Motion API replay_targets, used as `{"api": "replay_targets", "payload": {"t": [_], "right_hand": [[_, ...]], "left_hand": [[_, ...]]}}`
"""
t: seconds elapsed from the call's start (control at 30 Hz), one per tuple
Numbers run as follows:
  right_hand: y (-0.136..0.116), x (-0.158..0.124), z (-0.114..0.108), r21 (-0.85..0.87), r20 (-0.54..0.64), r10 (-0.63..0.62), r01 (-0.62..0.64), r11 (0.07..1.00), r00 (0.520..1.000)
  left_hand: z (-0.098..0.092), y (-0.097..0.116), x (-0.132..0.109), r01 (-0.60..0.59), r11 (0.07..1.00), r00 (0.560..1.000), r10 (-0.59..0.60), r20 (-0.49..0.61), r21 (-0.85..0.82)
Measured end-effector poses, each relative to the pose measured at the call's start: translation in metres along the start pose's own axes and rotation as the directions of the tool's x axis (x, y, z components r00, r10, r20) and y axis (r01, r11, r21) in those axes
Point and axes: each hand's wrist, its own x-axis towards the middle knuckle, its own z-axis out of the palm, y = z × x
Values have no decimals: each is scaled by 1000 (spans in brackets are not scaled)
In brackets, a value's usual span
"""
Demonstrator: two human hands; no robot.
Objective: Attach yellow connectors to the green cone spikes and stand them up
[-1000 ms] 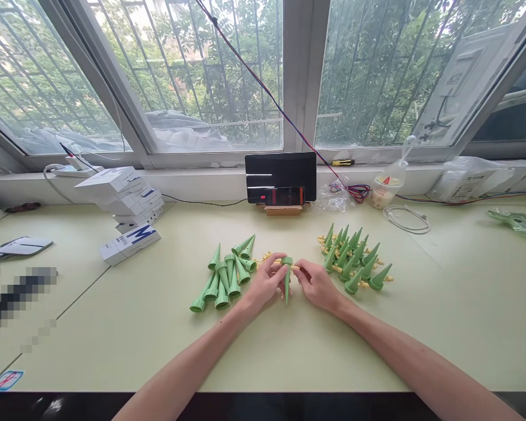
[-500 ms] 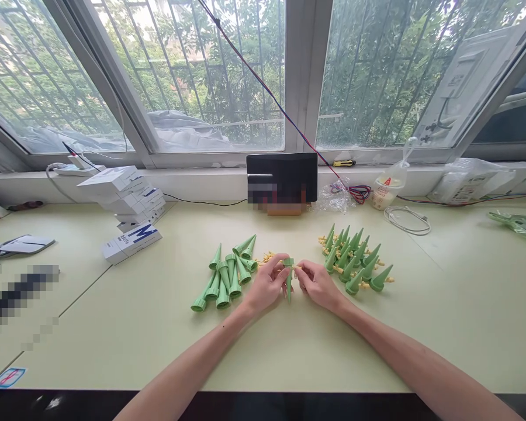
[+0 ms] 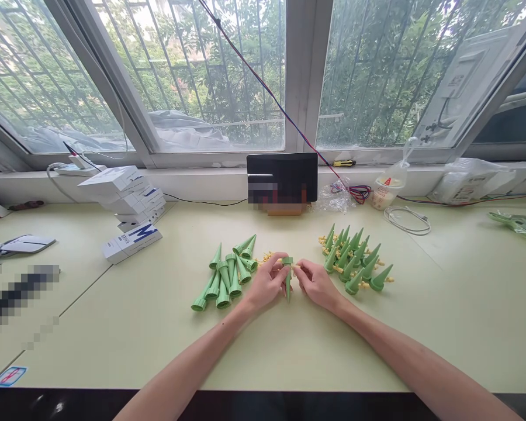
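Observation:
Between my hands a green plastic spike (image 3: 288, 280) points tip down, its wide collar on top. My left hand (image 3: 266, 285) is closed around the spike's upper part. My right hand (image 3: 316, 283) pinches a small yellow valve (image 3: 294, 267) against the spike's side, just under the collar; fingertips hide most of it. Left of my hands lies a loose pile of green spikes (image 3: 223, 275) with no yellow parts on them. Behind my left hand are small yellow valves (image 3: 268, 256), partly covered. To the right, several green spikes with yellow valves (image 3: 355, 257) stand tip up in rows.
White boxes (image 3: 129, 196) are stacked at the left back, one box (image 3: 132, 243) lying in front. A black screen on a stand (image 3: 282, 178) is at the back. Farther right are a bagged cup (image 3: 386, 190), a coiled white cable (image 3: 407, 221) and a green item in plastic (image 3: 517, 225).
Both hands stay almost in place around the spike and valve. The spike has shifted very slightly; the piles are unchanged.

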Motion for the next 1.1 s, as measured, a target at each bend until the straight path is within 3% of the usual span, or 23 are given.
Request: {"api": "replay_targets", "payload": {"t": [0.17,0.33,0.5,0.67,1.1], "right_hand": [[6,4,-3,-46,-144,6,-12,999,990],[11,8,-10,-110,-250,3,-31,993,968],[7,7,-9,-157,-193,-36,5,988,981],[3,5,-9,-162,-152,-47,22,987,987],[5,5,-9,-172,-141,-35,10,985,989]], "left_hand": [[-6,8,2,0,1000,1000,0,-30,-10],[-11,9,0,80,990,995,-73,-68,113],[-8,5,-5,87,943,995,-94,9,322],[-7,3,-3,-53,841,997,78,-24,539],[-10,7,-2,-48,810,989,120,-85,585]]}}
